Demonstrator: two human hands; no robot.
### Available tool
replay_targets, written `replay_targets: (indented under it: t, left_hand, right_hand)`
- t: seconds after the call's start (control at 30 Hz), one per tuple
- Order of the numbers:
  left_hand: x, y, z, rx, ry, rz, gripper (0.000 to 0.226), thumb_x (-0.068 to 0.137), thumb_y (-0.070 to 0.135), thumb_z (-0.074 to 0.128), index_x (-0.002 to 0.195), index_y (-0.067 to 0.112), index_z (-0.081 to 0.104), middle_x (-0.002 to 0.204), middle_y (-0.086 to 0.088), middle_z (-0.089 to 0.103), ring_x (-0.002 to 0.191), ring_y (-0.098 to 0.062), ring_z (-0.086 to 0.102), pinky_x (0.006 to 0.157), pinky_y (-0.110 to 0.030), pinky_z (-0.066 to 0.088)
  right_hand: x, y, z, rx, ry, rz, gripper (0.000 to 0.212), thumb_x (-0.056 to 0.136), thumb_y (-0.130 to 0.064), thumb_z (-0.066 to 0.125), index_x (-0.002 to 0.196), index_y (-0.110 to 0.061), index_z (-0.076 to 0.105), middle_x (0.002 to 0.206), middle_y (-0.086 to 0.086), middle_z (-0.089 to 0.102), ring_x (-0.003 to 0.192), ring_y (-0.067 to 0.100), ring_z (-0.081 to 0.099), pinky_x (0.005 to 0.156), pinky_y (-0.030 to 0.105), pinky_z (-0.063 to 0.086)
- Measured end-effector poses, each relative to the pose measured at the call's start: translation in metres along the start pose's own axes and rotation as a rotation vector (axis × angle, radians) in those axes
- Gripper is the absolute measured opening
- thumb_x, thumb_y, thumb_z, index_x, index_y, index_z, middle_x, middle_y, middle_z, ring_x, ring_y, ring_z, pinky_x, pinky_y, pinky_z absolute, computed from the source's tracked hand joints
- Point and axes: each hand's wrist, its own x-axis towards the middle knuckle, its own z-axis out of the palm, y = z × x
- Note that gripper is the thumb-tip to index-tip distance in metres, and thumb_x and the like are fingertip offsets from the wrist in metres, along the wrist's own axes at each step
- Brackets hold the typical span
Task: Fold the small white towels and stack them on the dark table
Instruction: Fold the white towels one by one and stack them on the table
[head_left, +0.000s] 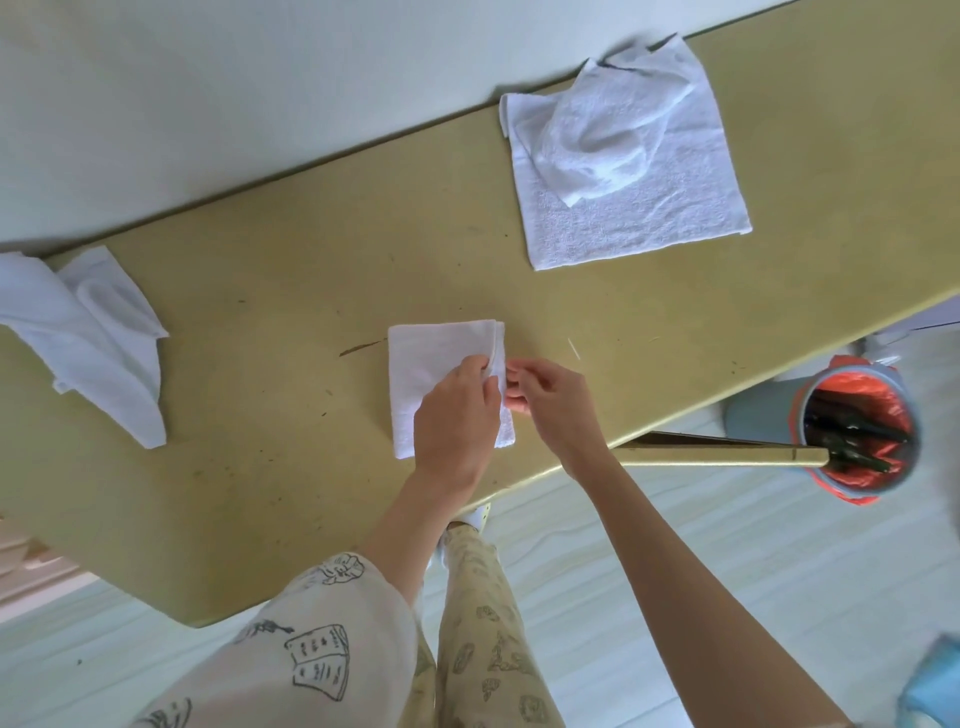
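Left hand (454, 415): lies palm-down on the folded towel (431, 364), fingers curled at the towel's right edge, where they appear to pinch the layered fold. Grip closed on the cloth.

Right hand (545, 397): just beside the same edge, fingers bent inward with the tips (514, 371) at or touching the towel's right side. Whether this grip actually has hold of the cloth cannot be told; the left hand hides the contact point.

Folded towel: a small white rectangle lying flat on the counter (291, 291), near its front edge, directly ahead of the person. Stacked layers show along its right side.

Flat towel (649, 208): spread open at the far right of the counter, well apart from the hands. A crumpled towel (597, 135) sits on top of it, toward its far half.

Loose towels (88, 332): an unfolded white heap at the counter's left end, reaching the far edge.

Counter: yellowish-olive surface with scuffs and small marks, set against a pale wall (208, 104).

Bin (857, 431): stands on the floor off the counter's right corner, lined with a red bag, dark contents inside.

Person: short patterned sleeve (311, 639) on the left arm, patterned trousers (483, 623) below.
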Motion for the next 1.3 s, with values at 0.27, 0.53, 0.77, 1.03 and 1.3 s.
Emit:
replay_targets:
  t: [0.27,0.53,0.77,1.03,1.3]
  left_hand:
    - [-0.006,0.002,0.007,-0.018,-0.009,0.063,0.022,0.097,0.016,0.039,0.108,0.008,0.056,0.087,-0.008,0.061,0.079,-0.028,0.058,0.066,-0.041,0.047]
    - [-0.021,-0.019,-0.007,-0.012,-0.038,0.246,0.025,0.093,0.004,0.045,0.109,0.010,0.063,0.080,-0.006,0.054,0.075,-0.021,0.052,0.065,-0.032,0.045]
    - [-0.037,-0.073,-0.018,0.270,0.196,0.464,0.026,0.082,0.016,0.061,0.108,0.019,0.062,0.109,-0.004,0.059,0.106,-0.023,0.046,0.081,-0.038,0.044]
    - [-0.041,-0.090,-0.013,0.316,0.077,0.474,0.038,0.075,0.012,0.072,0.110,0.026,0.062,0.123,-0.001,0.045,0.118,-0.026,0.038,0.088,-0.042,0.043]
    - [-0.036,-0.095,-0.014,0.266,0.098,0.551,0.046,0.071,-0.005,0.070,0.106,0.025,0.065,0.118,0.000,0.044,0.112,-0.027,0.043,0.085,-0.043,0.046]
  right_hand:
    - [-0.002,-0.002,0.000,0.018,-0.007,0.001,0.026,0.092,-0.004,0.046,0.105,-0.008,0.068,0.087,0.001,0.070,0.084,0.018,0.070,0.089,0.039,0.054]
    - [-0.008,-0.008,-0.003,0.033,0.011,0.001,0.024,0.090,-0.003,0.047,0.103,-0.008,0.066,0.084,0.001,0.069,0.081,0.017,0.069,0.084,0.034,0.056]
    - [-0.022,0.000,-0.008,-0.131,0.022,0.020,0.010,0.088,-0.010,0.058,0.096,-0.009,0.063,0.082,0.002,0.065,0.077,0.020,0.063,0.079,0.034,0.055]
    - [-0.029,0.004,0.002,-0.336,0.015,0.026,0.014,0.085,-0.020,0.063,0.097,-0.011,0.062,0.095,-0.001,0.064,0.089,0.012,0.058,0.078,0.020,0.042]
    - [-0.030,0.002,0.007,-0.457,0.052,0.035,0.019,0.087,-0.013,0.054,0.101,-0.004,0.063,0.103,0.006,0.066,0.098,0.019,0.058,0.080,0.023,0.040]
